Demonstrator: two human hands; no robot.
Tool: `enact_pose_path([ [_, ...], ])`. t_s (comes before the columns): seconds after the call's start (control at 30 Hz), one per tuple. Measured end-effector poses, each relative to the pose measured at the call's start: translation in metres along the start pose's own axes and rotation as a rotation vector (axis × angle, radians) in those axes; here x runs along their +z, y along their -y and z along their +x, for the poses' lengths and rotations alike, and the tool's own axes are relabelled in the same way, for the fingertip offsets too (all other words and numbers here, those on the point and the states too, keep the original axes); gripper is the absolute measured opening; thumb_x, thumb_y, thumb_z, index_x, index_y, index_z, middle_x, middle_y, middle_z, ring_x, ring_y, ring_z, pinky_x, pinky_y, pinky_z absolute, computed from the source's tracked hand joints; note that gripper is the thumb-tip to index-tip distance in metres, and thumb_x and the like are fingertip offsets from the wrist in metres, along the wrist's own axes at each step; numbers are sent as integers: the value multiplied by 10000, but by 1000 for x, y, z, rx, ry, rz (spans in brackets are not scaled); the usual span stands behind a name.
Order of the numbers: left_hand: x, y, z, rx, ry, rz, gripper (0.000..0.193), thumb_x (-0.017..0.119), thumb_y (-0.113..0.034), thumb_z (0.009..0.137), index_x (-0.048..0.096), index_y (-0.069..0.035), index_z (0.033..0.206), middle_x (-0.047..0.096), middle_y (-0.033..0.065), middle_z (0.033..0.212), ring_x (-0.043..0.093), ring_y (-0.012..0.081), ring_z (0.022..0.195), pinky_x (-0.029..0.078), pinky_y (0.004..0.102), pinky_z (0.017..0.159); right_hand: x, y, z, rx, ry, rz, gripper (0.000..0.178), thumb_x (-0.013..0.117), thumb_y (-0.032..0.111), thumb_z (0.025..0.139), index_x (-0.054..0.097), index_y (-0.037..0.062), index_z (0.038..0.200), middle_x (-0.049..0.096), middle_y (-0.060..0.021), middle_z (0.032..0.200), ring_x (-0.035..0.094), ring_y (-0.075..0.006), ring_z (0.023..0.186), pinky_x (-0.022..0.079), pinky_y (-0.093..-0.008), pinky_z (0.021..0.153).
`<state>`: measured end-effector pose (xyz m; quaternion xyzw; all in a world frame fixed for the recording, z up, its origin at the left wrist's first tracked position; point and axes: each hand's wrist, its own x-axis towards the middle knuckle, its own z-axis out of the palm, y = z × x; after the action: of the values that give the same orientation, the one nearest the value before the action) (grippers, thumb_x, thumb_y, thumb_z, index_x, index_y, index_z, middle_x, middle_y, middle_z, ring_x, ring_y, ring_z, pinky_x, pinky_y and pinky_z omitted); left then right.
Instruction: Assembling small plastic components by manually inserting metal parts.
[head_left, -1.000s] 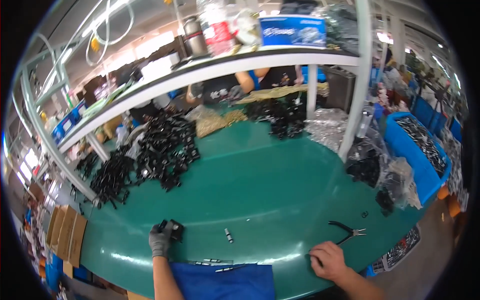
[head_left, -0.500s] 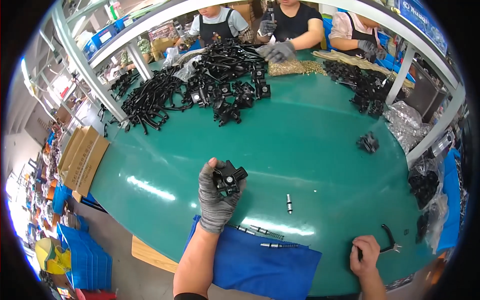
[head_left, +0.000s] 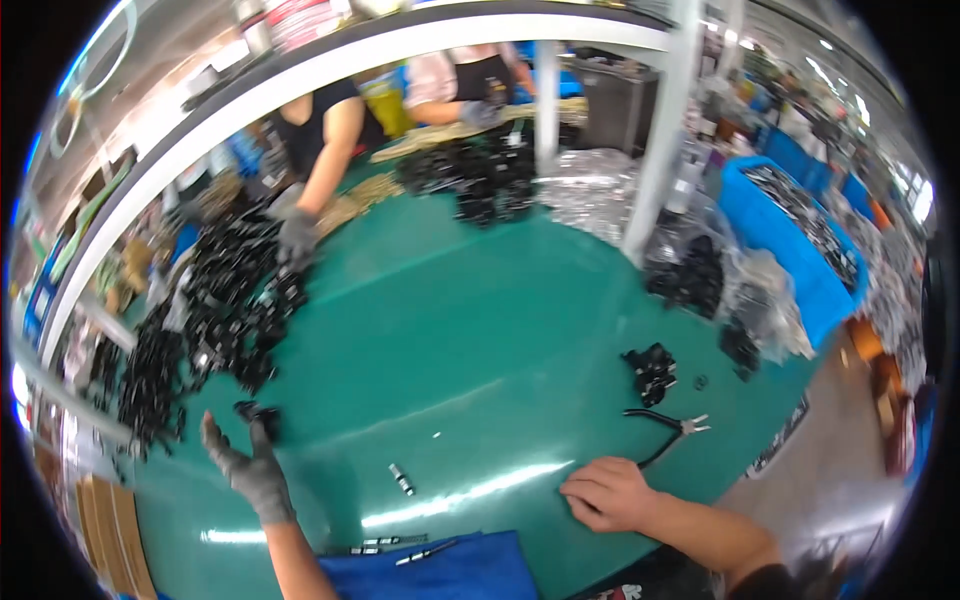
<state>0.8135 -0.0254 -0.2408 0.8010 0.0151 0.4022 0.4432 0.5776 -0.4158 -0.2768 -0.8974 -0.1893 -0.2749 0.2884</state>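
Note:
My left hand (head_left: 255,478), in a grey glove with bare fingertips, reaches toward the black pile at left. Its thumb and fingers are spread. A blurred black clamp-like part (head_left: 262,418) is right at the fingertips, not gripped between thumb and fingers. My bare right hand (head_left: 612,495) rests on the table with curled fingers, closed round one handle of the black-handled pliers (head_left: 683,427). The jaws point right, and the other handle is free. One silver pin (head_left: 401,480) lies on the green table (head_left: 450,330). More pins with springs (head_left: 425,552) lie at the blue cloth (head_left: 470,572).
Black parts (head_left: 235,320) are heaped at left. A smaller cluster (head_left: 650,373) and a black ring (head_left: 700,382) lie beyond the pliers. White frame posts (head_left: 665,150) rise at the far edge. A blue bin (head_left: 795,240) stands right. A co-worker's gloved hand (head_left: 297,238) touches the heap.
The view has swung right. My left hand has moved from above the cloth toward the left heap, and its fingers have opened from the black part. My right hand stays at the pliers.

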Motion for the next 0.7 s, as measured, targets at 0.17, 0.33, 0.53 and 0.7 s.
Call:
enact_pose_path([
  [0.17, 51, -119, -52, 445, 714, -294, 565, 719, 44, 780, 509, -56, 1295, 578, 114, 1256, 550, 246, 1171, 467, 367, 961, -8, -1, -5, -15, 34, -22, 161, 673, 103, 760, 631, 64, 911, 610, -52, 819, 616, -224, 715, 507, -339, 627],
  [0.33, 126, -237, -152, 741, 1125, -506, 595, 807, -104, 749, 554, -95, 1287, 600, 139, 1250, 577, 314, 1163, 471, 402, 987, -4, -6, -18, 1, 63, -40, 192, 663, 115, 753, 624, 45, 928, 608, -72, 813, 622, -241, 728, 514, -350, 639],
  [0.53, 198, -308, -244, 834, 1439, -251, 673, 810, -294, 725, 540, -140, 1322, 507, 177, 1360, 493, 366, 1251, 430, 458, 1032, 3, -10, -24, -53, -54, 2, 210, 636, 128, 761, 630, 14, 938, 628, -118, 795, 640, -294, 727, 545, -392, 680],
  [0.7, 223, -291, -243, 874, 1344, -45, 588, 734, -188, 709, 580, -153, 1276, 486, 185, 1357, 492, 409, 1206, 432, 472, 1027, 5, -13, -20, -26, 14, 104, 196, 694, 109, 737, 621, 46, 908, 636, -114, 904, 642, -285, 752, 539, -372, 637],
])
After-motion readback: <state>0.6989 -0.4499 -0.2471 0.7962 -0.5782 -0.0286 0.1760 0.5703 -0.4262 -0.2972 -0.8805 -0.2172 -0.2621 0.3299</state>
